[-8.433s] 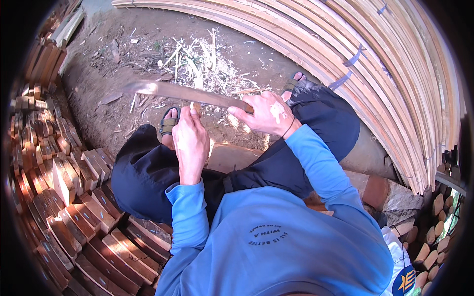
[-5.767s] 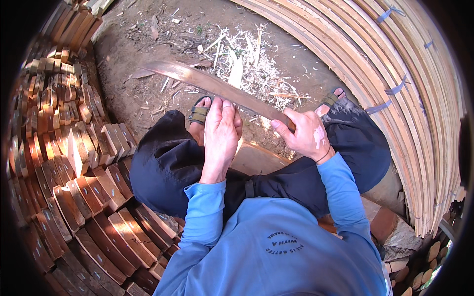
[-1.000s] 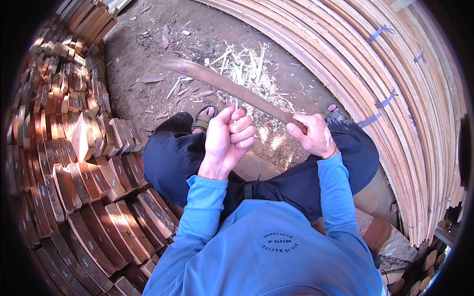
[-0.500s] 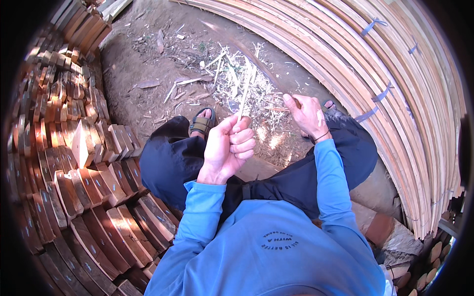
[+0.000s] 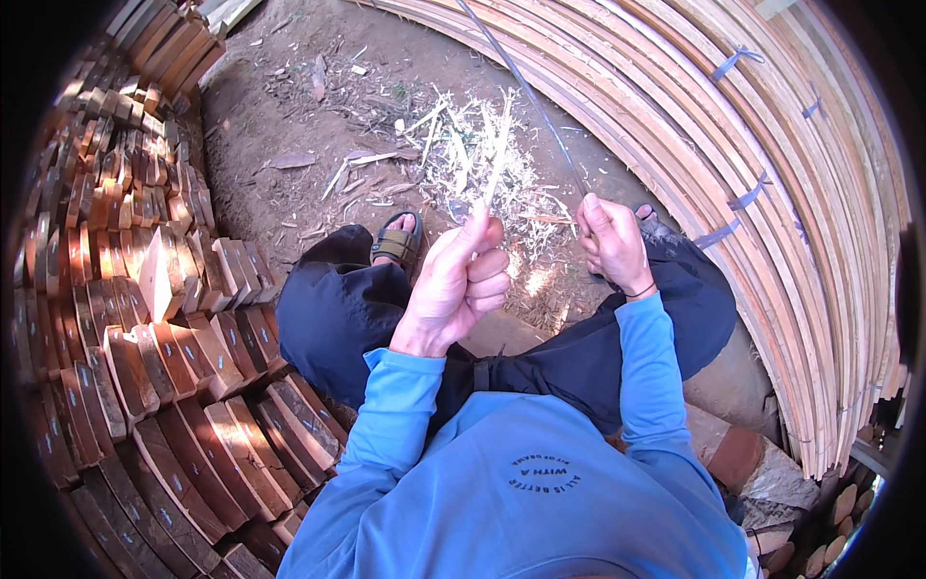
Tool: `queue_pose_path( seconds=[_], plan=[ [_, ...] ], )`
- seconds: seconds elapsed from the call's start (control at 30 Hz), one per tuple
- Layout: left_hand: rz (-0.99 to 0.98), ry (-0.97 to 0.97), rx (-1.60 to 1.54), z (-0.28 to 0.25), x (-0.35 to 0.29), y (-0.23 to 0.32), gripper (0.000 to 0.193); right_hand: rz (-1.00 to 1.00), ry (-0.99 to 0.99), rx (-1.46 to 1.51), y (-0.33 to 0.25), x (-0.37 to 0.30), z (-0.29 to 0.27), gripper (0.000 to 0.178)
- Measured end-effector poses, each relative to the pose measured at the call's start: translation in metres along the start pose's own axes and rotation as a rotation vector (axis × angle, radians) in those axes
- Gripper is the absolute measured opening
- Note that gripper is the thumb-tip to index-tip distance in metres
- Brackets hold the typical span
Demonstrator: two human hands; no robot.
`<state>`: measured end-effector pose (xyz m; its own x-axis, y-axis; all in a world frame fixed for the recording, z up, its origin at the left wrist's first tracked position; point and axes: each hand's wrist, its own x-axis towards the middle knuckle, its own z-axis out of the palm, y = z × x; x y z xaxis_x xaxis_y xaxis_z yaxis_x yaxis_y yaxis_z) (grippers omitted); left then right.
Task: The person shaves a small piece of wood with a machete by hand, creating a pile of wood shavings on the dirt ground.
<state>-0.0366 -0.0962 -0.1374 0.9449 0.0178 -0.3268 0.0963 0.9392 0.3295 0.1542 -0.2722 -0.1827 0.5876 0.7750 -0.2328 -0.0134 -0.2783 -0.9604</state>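
My left hand is closed in front of my lap, thumb up, around the lower end of a thin pale wood stick. The stick points up and away over the shavings. To the right, my right hand is closed around the near end of a long, narrow dark blade. Its handle is hidden in my fingers. The blade slants away to the upper left, its thin edge turned toward me, apart from the stick.
Pale wood shavings lie heaped on the dirt floor beyond my sandalled feet. Stacked wooden blocks rise on my left. Long planks, some tied with blue strips, curve along the right side.
The blade has turned from showing its broad face to its narrow edge, and its far end has swung right. My left hand has shifted slightly right, tilting the stick rightward.
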Motion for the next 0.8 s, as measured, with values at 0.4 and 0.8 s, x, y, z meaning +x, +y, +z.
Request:
queue_pose_path(
  seconds=[0.4, 0.8],
  plan=[
    [0.306, 0.313, 0.441, 0.001, 0.004, -0.007, 0.036, -0.118, 0.067, -0.253, -0.006, -0.008, -0.006, 0.057],
    [0.523, 0.832, 1.508, -0.022, 0.012, -0.006, 0.030, -0.343, -0.056, -0.736, -0.039, -0.017, 0.008, 0.044]
  ],
)
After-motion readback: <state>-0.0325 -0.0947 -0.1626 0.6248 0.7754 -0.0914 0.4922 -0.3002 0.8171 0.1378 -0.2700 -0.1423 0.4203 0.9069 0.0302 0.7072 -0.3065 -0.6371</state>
